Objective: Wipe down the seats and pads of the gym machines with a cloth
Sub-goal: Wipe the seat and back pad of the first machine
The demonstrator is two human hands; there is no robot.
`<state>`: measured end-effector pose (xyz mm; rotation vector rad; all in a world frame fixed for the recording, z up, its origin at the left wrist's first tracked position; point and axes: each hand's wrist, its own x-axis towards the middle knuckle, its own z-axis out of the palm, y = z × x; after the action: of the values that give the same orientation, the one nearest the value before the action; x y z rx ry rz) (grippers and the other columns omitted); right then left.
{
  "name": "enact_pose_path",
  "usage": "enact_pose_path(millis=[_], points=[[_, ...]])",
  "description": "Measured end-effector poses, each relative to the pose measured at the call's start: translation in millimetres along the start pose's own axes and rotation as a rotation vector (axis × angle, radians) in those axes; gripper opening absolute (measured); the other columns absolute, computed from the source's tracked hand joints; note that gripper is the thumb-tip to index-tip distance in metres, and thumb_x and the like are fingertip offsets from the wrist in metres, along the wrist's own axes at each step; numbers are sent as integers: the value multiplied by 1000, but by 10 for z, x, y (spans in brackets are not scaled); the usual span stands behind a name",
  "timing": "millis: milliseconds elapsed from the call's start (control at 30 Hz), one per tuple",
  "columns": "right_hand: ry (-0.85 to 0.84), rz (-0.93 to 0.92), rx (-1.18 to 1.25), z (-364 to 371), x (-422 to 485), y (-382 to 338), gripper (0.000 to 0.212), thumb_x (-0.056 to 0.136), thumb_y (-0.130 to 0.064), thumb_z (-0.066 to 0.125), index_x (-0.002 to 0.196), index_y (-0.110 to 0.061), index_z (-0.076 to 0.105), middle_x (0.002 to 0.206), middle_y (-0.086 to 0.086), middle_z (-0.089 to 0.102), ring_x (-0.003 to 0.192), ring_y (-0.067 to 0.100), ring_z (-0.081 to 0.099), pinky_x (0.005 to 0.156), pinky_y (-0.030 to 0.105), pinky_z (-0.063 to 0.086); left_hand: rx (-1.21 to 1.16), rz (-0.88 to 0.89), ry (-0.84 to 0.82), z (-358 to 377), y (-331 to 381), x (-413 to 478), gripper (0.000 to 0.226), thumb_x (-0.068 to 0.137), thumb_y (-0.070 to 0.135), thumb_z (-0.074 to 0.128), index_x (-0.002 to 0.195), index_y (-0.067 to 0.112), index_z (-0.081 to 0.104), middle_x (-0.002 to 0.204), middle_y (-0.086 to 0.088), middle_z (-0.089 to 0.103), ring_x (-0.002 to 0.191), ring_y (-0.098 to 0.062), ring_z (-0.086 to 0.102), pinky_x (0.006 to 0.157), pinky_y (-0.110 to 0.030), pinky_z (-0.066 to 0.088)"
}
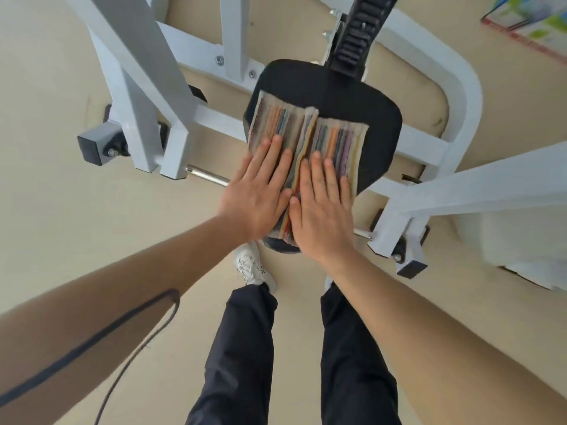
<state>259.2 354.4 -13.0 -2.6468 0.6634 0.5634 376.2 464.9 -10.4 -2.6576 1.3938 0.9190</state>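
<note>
Head view, looking straight down: nearest are dark trousers [245, 348] and a white shoe [253, 268] on the beige floor [61, 210], with a thin black cord [122, 332] crossing the left forearm. Beyond them both bare arms reach forward to the black seat [352, 99] of a white-framed gym machine [147, 96]. The left hand [257, 194] and the right hand [322, 210] lie side by side, palms down and fingers spread flat, pressing on a striped cloth [303, 133]; neither grip is closed around anything. The cloth lies spread on the near and left part of the seat, its coloured stripes and long axis running from the hands away toward the machine's post, with a raised fold along its middle between the two hands. Past the seat, a ribbed black bar [356, 35] rises from the seat's far edge. No readable writing shows; the colourful printed sheet [534, 23] at far right is too blurred.
</note>
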Motion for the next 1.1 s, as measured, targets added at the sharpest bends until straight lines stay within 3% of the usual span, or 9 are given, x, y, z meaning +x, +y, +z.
enact_pose_path(millis=[167, 333, 467, 733, 967, 1100], points=[[-69, -44, -19, 81, -311, -81, 62, 106, -43, 12, 161, -14, 6, 169, 8, 1, 156, 24, -3, 124, 49, 12, 17, 9, -37, 100, 19, -348, 65, 107, 47, 15, 160, 12, 1, 167, -11, -9, 154, -27, -9, 125, -48, 10], [-33, -78, -50, -30, 256, 225, 65, 105, -48, 14, 160, -15, 11, 169, 8, 7, 156, 24, 4, 125, 46, 12, 70, 129, -48, -47, -122, 334, 66, 105, 51, 7, 160, 15, -3, 167, -9, -8, 154, -25, -9, 125, -45, -1], [20, -20, -66, -61, 614, 327, 65, 104, -46, 15, 160, -15, 12, 168, 9, 9, 156, 25, 7, 125, 47, 12, 166, 178, -13, -133, -184, 859, 67, 104, 49, 9, 160, 13, 6, 168, -11, 1, 155, -27, 2, 125, -47, 6], [68, 92, -47, -259, 1736, 933, 67, 101, -51, 12, 161, -20, 7, 169, 9, 7, 155, 26, 7, 125, 48, 10, 188, 101, 9, -369, -79, 2096, 65, 103, 45, 11, 160, 13, 8, 167, -13, 6, 155, -29, 6, 124, -49, 8], [71, 343, 105, -199, 1059, 1148, 72, 102, -53, 17, 160, -11, 9, 167, 18, 7, 153, 37, 13, 124, 52, 15, 206, 266, -4, -222, 411, 1806, 70, 101, 53, 5, 160, 16, 3, 168, -8, 0, 155, -26, -1, 124, -52, 4], [21, 303, 64, -91, 480, 789, 67, 104, -43, 7, 159, -5, 3, 167, 18, -2, 155, 32, -3, 125, 50, 10, 223, 360, -55, -164, 399, 1292, 67, 104, 50, 7, 160, 15, 2, 168, -9, -5, 155, -27, -6, 124, -50, 3]])
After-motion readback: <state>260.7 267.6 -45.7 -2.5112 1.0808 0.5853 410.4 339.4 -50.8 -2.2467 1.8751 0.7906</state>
